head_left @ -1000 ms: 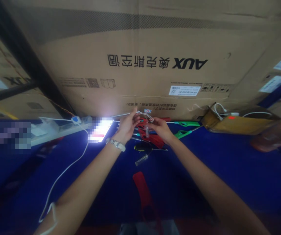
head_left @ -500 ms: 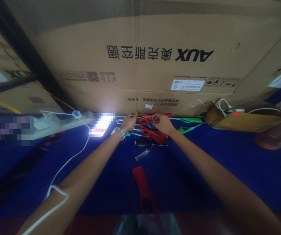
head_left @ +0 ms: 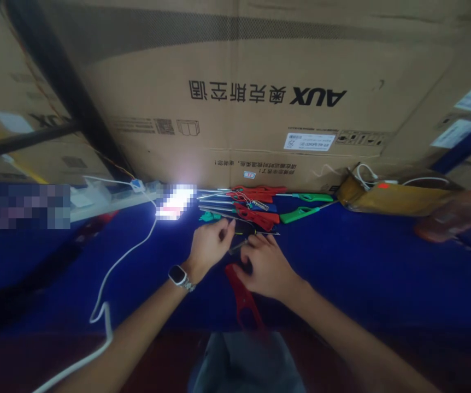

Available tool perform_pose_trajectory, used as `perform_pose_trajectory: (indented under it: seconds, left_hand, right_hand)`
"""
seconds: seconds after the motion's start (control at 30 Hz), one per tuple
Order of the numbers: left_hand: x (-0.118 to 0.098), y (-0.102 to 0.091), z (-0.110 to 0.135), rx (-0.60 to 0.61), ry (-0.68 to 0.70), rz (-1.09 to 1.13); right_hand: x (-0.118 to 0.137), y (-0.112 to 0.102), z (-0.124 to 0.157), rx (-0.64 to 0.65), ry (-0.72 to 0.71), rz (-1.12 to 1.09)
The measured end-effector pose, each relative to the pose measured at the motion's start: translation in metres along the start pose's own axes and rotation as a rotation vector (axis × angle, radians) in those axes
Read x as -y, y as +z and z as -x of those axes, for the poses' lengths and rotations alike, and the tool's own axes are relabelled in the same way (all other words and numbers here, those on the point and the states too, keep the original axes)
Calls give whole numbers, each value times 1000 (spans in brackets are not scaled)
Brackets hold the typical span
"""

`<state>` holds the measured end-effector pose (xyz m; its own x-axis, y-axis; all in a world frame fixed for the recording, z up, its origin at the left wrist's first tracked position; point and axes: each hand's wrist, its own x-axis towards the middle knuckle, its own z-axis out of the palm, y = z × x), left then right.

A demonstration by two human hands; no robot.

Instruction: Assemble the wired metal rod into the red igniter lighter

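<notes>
My left hand (head_left: 211, 244), with a watch (head_left: 177, 275) on the wrist, has curled fingers and its thumb close to the index finger; anything small between them is hidden. My right hand (head_left: 269, 266) reaches over a small clear tube (head_left: 237, 247), fingers bent near the tube's end and thumb apart. A screwdriver (head_left: 240, 233) lies between the hands, partly covered. Below the right thumb is a red lighter handle (head_left: 247, 300), blurred at its lower end. Beyond the hands, red long-necked lighters (head_left: 260, 215) lie in a pile with metal tubes pointing left.
Green lighters (head_left: 301, 214) lie right of the pile. A glowing phone-like screen (head_left: 176, 202) and a white cable (head_left: 127, 251) are at the left. A large cardboard box (head_left: 235, 120) stands behind. A yellowish bag (head_left: 403, 199) with white cables sits at the right on the blue surface (head_left: 362, 267).
Both hands have left the red lighter pile and come back nearer to me, the right one to the clear tube. A small metallic piece on a wire now shows on the pile. The view has shifted.
</notes>
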<state>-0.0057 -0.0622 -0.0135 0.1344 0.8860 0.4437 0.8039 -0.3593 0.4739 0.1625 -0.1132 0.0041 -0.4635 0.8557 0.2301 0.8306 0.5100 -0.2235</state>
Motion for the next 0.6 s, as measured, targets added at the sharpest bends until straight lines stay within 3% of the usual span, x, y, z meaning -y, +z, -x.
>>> perform_pose_trajectory:
  seconds: [0.17, 0.33, 0.5, 0.6]
  left_hand:
    - [1, -5, 12, 165, 99, -110]
    - [1, -11, 13, 346, 211, -84]
    - [4, -9, 3, 437, 84, 149]
    - [8, -9, -11, 401, 54, 331]
  right_hand:
    - [-7, 9, -2, 51, 15, 137]
    - [-19, 6, -9, 34, 27, 121]
    - [-30, 0, -19, -68, 29, -7]
    - [-37, -8, -33, -150, 16, -79]
